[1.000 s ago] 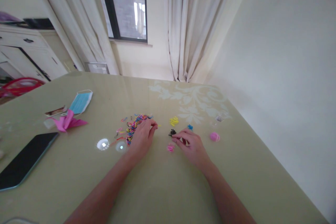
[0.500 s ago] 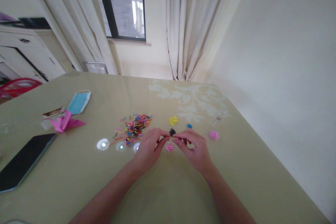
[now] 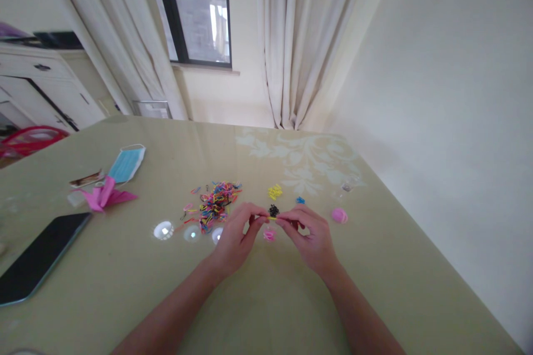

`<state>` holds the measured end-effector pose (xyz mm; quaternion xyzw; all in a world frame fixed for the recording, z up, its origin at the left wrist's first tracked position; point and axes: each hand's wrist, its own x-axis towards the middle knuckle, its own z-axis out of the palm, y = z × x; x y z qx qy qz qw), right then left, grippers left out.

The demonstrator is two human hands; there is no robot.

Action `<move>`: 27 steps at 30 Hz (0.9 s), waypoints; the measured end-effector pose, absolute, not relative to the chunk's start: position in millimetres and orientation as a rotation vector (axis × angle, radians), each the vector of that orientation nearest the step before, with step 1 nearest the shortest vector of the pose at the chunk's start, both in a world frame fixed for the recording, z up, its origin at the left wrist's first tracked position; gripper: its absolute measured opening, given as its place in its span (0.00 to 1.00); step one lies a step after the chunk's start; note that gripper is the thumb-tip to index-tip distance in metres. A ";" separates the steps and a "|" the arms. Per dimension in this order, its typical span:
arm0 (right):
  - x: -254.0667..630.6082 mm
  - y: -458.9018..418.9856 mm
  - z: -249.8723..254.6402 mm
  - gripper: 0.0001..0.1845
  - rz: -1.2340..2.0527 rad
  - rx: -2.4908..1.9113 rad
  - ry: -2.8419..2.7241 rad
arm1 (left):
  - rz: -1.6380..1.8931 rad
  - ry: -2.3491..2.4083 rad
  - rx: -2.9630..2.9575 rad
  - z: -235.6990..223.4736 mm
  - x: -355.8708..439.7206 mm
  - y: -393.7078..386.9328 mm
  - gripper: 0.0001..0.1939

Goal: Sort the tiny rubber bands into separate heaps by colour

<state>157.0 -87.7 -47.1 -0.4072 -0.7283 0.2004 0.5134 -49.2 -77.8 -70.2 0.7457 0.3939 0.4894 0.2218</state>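
Observation:
Between the fingertips of both hands stretches a small yellow rubber band (image 3: pixel 272 218). My left hand (image 3: pixel 239 236) pinches its left end, and my right hand (image 3: pixel 308 236) pinches the other. Just behind the fingers lies a little heap of black bands (image 3: pixel 273 210). Pink bands (image 3: pixel 269 234) rest on the table below the fingertips. Farther back is a group of yellow bands (image 3: pixel 275 192), with a few blue bands (image 3: pixel 300 200) beyond my right hand. A mixed pile of coloured bands (image 3: pixel 216 202) spreads left of my left hand, which hides part of its near edge.
A pink round object (image 3: pixel 340 215) and a clear small item (image 3: pixel 350 184) lie to the right. On the left are a phone-like black slab (image 3: pixel 45 252), a pink folded paper shape (image 3: pixel 107 195) and a blue face mask (image 3: pixel 127 165). A wall (image 3: pixel 458 122) borders the table's right side.
The yellow band shows more plainly, drawn out between the fingertips, which are slightly farther apart. The whole view has shifted a little; the items on the table stay put.

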 end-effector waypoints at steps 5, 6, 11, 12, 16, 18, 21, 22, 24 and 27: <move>159.1 -86.2 -46.6 0.04 0.499 -0.947 -1.648 | 1.358 1.399 2.110 -81.7 -68.3 -51.0 0.10; 159.8 -84.9 -48.1 0.04 0.503 -0.942 -1.627 | 1.314 1.517 2.160 -84.8 -73.5 -44.7 0.10; 162.7 -77.6 -56.2 0.04 0.498 -0.894 -1.540 | 0.879 1.996 2.339 -97.6 -94.1 -26.1 0.11; 163.2 -76.9 -55.8 0.04 0.494 -0.886 -1.520 | 0.812 2.037 2.350 -99.4 -96.2 -24.6 0.12; 165.8 -73.4 -44.3 0.04 0.439 -0.900 -1.501 | 0.696 2.076 2.387 -103.3 -98.8 -20.5 0.11; 167.6 -66.0 -36.9 0.04 0.388 -0.951 -1.541 | 0.670 2.063 2.410 -103.3 -98.7 -18.7 0.12; 169.6 -43.3 -35.6 0.07 0.336 -1.083 -1.671 | 0.626 2.044 2.438 -102.0 -98.3 -17.0 0.12; 169.6 -33.6 -39.0 0.08 0.322 -1.143 -1.727 | 0.617 2.037 2.446 -101.6 -98.2 -16.6 0.12; 167.9 -14.2 -51.1 0.09 0.285 -1.323 -1.830 | 0.608 2.015 2.464 -101.3 -97.6 -16.1 0.12; 161.4 7.7 -74.4 0.09 0.161 -1.518 -1.879 | 0.612 1.971 2.496 -103.1 -96.0 -15.0 0.12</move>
